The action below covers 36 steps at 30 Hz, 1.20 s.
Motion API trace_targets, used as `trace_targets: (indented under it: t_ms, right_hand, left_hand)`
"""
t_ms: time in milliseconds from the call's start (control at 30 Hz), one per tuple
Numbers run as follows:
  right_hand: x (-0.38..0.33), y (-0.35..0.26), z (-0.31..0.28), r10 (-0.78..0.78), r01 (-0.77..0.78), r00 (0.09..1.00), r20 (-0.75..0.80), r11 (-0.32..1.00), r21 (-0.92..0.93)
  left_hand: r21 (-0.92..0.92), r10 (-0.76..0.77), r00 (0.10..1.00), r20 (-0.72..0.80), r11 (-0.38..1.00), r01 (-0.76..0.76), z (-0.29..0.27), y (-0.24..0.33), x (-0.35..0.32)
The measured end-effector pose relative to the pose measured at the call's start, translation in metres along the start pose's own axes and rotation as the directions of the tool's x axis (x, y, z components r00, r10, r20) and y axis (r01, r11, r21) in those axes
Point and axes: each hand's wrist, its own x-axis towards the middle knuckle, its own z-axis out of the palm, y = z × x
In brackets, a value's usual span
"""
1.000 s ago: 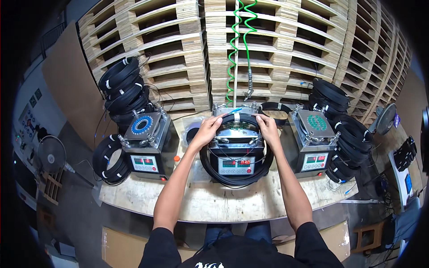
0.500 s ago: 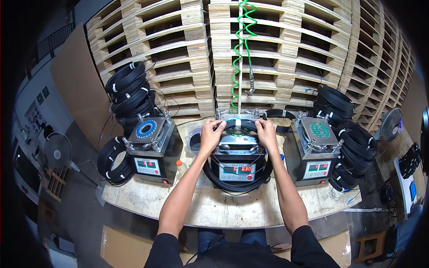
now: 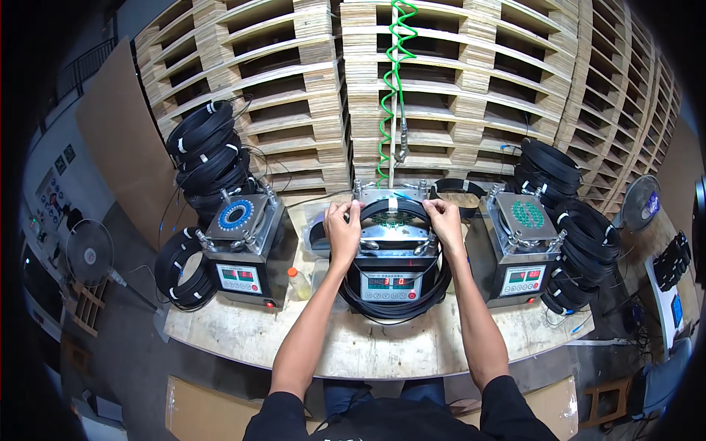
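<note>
A coil of black cable (image 3: 393, 309) hangs around the front of the middle machine (image 3: 390, 244), its lower loop below the display panel. The coil's upper arc rises over the machine's metal top, with a white tie at its middle. My left hand (image 3: 343, 231) pinches that arc on its left side, thumb toward the middle. On the right side, my right hand (image 3: 446, 223) grips the same arc between thumb and fingers. Beneath the arc, green fittings in a ring (image 3: 392, 219) show partly on the machine's top.
Similar machines stand left (image 3: 239, 242) and right (image 3: 519, 246) on the wooden table (image 3: 243, 332). Black cable coils are stacked beside them (image 3: 209, 154) (image 3: 588, 234). An orange-capped bottle (image 3: 298, 284) stands near my left forearm. A green spiral hose (image 3: 398, 81) hangs before stacked pallets (image 3: 441, 95).
Both hands stay on the coil; my left hand sits slightly lower and the upper arc has come down a little. The middle machine's display reading differs. The whole view has shifted slightly.
</note>
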Motion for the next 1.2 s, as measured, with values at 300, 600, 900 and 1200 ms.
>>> trace_targets:
  t_ms: [300,600,900,1200]
  right_hand:
    - [-0.001,-0.012,-0.014,0.242,-0.312,0.942,0.233,0.890,0.334]
    - [0.000,-0.005,-0.012,0.253,-0.263,0.964,0.077,0.884,0.386]
    - [-0.051,-0.034,-0.003,-0.152,0.239,0.890,-0.430,0.958,0.156]
    - [-0.106,-0.039,-0.012,-0.211,0.261,0.862,-0.462,0.964,0.046]
  left_hand:
    - [-0.155,0.046,0.997,0.060,0.987,-0.036,-0.006,0.001,-0.002]
    - [-0.183,0.031,0.996,-0.084,0.982,-0.046,-0.003,0.005,-0.007]
    - [-0.259,-0.193,0.932,-0.306,0.959,0.113,-0.012,-0.003,-0.030]
    - [-0.250,-0.159,0.947,-0.281,0.964,0.088,-0.013,-0.010,-0.038]
